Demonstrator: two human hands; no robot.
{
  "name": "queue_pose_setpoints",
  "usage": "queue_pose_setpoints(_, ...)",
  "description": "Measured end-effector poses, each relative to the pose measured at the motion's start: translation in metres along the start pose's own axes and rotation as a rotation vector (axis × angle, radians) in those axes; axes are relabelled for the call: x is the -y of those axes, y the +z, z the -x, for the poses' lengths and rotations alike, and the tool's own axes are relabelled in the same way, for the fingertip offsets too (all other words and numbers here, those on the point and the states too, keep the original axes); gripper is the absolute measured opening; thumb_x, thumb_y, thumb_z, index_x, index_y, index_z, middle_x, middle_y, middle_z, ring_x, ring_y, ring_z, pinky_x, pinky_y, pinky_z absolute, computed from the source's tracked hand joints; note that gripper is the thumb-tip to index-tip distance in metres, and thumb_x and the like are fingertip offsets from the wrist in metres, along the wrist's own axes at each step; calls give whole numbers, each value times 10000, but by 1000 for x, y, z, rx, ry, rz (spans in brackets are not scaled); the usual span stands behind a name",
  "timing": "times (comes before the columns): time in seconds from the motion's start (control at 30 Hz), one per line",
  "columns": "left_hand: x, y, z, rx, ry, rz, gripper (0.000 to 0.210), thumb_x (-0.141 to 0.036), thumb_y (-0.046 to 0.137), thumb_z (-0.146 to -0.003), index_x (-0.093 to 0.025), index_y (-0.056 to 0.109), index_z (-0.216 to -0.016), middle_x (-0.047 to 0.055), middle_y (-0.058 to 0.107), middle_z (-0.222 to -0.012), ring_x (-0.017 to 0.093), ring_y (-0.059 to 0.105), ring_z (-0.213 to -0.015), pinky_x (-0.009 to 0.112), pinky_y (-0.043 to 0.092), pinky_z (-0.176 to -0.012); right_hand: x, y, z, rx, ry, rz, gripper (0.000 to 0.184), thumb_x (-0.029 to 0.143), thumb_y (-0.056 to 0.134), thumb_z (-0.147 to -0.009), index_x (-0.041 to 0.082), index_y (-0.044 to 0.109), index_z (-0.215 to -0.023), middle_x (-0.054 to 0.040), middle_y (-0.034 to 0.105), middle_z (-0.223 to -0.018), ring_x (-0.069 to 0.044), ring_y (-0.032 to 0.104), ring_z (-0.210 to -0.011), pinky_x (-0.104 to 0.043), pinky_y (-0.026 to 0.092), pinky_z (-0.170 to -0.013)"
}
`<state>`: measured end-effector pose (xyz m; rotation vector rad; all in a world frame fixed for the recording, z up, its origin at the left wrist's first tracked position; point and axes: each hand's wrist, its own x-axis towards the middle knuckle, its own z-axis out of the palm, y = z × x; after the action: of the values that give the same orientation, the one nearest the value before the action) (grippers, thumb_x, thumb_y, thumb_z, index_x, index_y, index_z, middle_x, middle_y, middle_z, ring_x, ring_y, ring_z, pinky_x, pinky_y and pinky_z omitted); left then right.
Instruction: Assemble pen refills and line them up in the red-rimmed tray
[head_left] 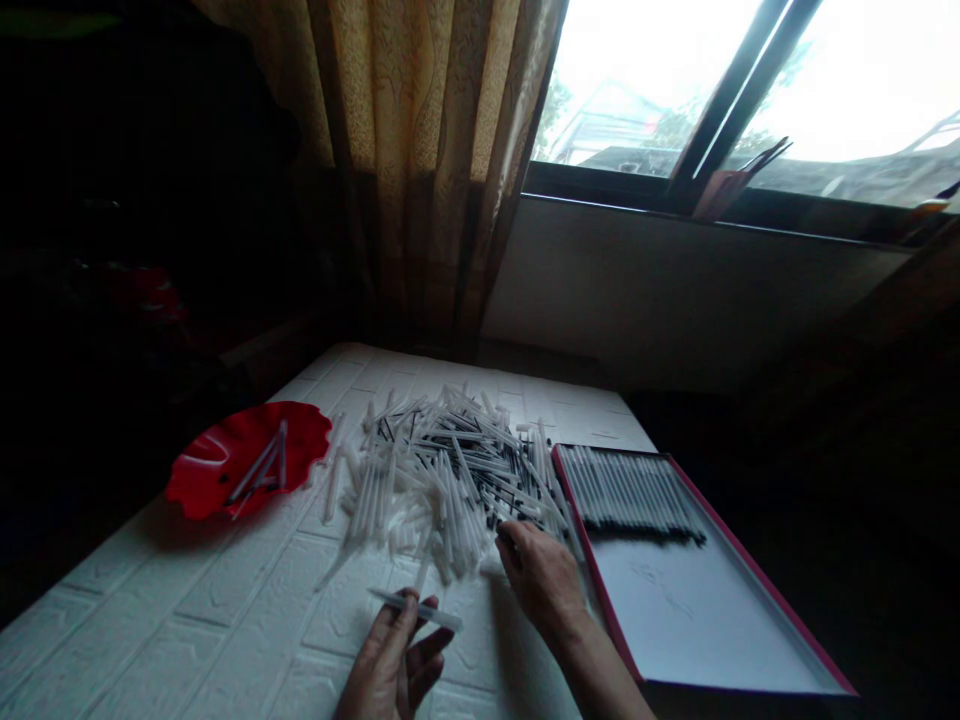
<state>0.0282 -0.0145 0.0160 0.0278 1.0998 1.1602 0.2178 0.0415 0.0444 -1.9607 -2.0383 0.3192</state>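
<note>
My left hand (pixel 396 655) pinches a translucent pen barrel (pixel 427 608) between thumb and fingers, low over the near part of the table. My right hand (pixel 541 578) reaches to the near right edge of a large pile of pen parts (pixel 450 450). Its fingertips are pressed together beside small black pieces (pixel 493 518); what they grip, if anything, is hidden. Clear barrels and dark thin parts lie jumbled in the pile. To the right, a red-edged box lid (pixel 697 610) holds a tidy row of pens (pixel 634 490) with black ends toward me.
A red wavy-rimmed bowl (pixel 202 470) with a few pen parts stands on the left of the white brick-patterned table (pixel 217 610). Behind hang a brown curtain (pixel 420 200) and a window (pixel 637 90), with a holder of thin sticks (pixel 724 190) on its sill.
</note>
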Motion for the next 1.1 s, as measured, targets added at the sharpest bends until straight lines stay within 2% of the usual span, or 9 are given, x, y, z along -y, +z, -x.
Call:
queue_pose_setpoints(0.1,2,-1,-1,6,18,-6,283,-162,785,-744,-213,619,-967,34,736,-944,199,754,-688,193,549,-486,0,11,27,-55,4,-617,170,288,552,-880,201,687,-935,-60,720,-825,-210,669,-750,-298,519,-662)
queue_pose_setpoints(0.17,4,-1,-1,7,25,-11,287,-158,785,-743,-210,618,-971,41,733,-955,204,753,-700,200,549,-496,3,27,48,-33,65,-981,273,445,591,-860,190,683,-888,-56,705,-776,-191,650,-654,-273,523,-561)
queue_pose_setpoints(0.23,5,-1,-1,7,29,-15,289,-163,785,-743,-208,618,-975,46,732,-960,207,752,-700,204,549,-500,7,45,65,-22,121,-1197,386,560,656,-786,182,678,-863,-53,702,-743,-175,635,-603,-259,521,-523)
queue_pose_setpoints(0.33,6,0,-1,3,44,-23,293,-170,788,-740,-209,617,-975,45,731,-957,200,749,-680,205,548,-501,14,64,77,-46,177,-1332,438,603,685,-748,181,686,-863,-55,704,-745,-160,625,-590,-257,524,-532)
queue_pose_setpoints(0.5,4,0,3,25,58,-46,317,-187,800,-723,-202,610,-977,45,720,-972,212,751,-706,222,565,-516,19,72,77,-48,139,-1335,432,605,678,-754,187,698,-862,-55,701,-756,-157,623,-594,-248,526,-534)
queue_pose_setpoints(0.73,4,3,6,14,63,-73,372,-168,821,-686,-197,597,-982,45,719,-965,231,751,-730,241,577,-513,17,70,78,-77,61,-1164,461,628,590,-814,182,688,-873,-65,702,-753,-175,640,-640,-243,520,-562)
queue_pose_setpoints(0.83,4,4,7,11,59,-81,386,-185,834,-671,-199,596,-974,39,721,-948,227,749,-719,238,572,-507,17,64,78,-75,-30,-1047,381,546,566,-867,185,684,-891,-69,712,-776,-182,656,-677,-239,529,-585)
queue_pose_setpoints(0.97,4,3,7,16,59,-90,417,-217,854,-642,-201,592,-966,38,720,-937,230,747,-716,240,565,-505,20,54,77,-201,-141,-825,208,370,550,-903,202,672,-897,-48,712,-758,-156,658,-633,-205,524,-572)
queue_pose_setpoints(1.1,5,1,6,45,57,-101,449,-270,866,-625,-209,590,-973,35,717,-946,225,745,-730,240,562,-531,23,42,74,-342,-341,-618,143,250,509,-924,217,648,-931,-36,715,-749,-151,677,-631,-196,524,-571)
